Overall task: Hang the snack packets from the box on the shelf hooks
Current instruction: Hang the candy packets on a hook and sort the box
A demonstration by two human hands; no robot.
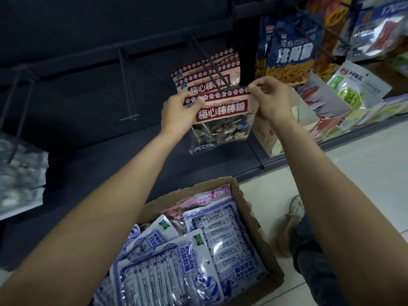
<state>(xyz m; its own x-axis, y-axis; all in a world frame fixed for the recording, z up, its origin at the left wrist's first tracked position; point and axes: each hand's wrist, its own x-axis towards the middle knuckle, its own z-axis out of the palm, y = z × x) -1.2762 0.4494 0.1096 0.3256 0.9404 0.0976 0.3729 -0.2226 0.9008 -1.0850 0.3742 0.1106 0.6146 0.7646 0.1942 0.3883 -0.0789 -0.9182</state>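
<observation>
Grip: left hand [178, 112] and right hand [272, 99] each pinched shut on a top corner of one lollipop packet [220, 120], thumb in front, fingers behind; the header is held flat and taut, judged so its hang hole can meet the hook tip

Packet: upright, clear lower half hanging free, top edge level with the end of the hook [207, 62]; hole itself not discernible, so whether the tip is through cannot be told

Hook: dark double wire slanting out from the dark back panel; several matching hung packets [207, 72] sit on it behind the held one

Neighbours: empty hook [127, 85] to the left; blue snack bags [287, 49] on hooks to the right

Box [254, 224]: cardboard, open, on the floor below the arms, near the shelf foot; blue-and-white packets [176, 268] lie flat inside, many left to hang
</observation>
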